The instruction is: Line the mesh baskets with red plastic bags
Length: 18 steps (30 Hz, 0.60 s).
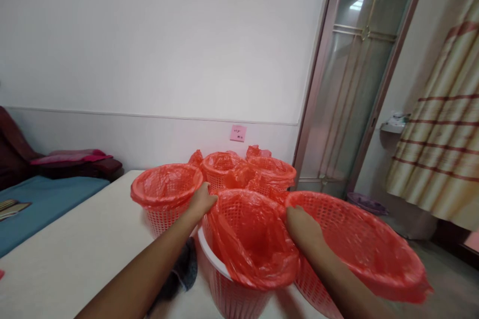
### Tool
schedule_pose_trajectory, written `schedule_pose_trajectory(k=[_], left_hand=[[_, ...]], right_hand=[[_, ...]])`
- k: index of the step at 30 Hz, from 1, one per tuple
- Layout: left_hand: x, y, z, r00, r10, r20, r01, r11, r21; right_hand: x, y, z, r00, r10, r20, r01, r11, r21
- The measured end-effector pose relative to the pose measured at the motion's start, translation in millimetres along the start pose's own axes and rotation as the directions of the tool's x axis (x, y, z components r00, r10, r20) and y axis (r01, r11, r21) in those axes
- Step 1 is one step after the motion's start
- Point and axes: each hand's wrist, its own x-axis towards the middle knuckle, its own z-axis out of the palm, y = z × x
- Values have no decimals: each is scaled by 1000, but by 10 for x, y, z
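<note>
Left hand (pixel 201 201): fingers (pixel 210 199) together on bag-covered rim of front basket (pixel 234 299); clamped or not, cannot tell. Right hand (pixel 303 227): fingers (pixel 295 215) together on same rim, grip also unclear. Red bag (pixel 254 244) lines front basket. Right basket (pixel 355 244) touches it, tilted. Left basket (pixel 164 189) just beside it; two more baskets (pixel 247 172) behind it.

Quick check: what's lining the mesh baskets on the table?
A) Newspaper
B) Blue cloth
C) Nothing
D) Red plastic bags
D: red plastic bags sit inside the white mesh baskets and fold out over their rims.
</note>
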Motion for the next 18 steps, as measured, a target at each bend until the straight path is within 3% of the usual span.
schedule_pose_trajectory(k=[4,9,14,18], left_hand=[[-7,3,110,999,53,14,-54,996,71],[-65,-21,218,990,139,-9,-140,989,-45],[-89,-8,211,980,157,-123,-183,953,-241],[-73,20,207,959,127,-254,-223,891,-396]], right_hand=[[-23,-26,52,998,-25,-53,24,999,-34],[-46,-34,94,992,-55,-113,57,998,7],[27,-41,103,979,-35,-199,75,978,196],[155,-35,116,948,41,-314,106,893,437]])
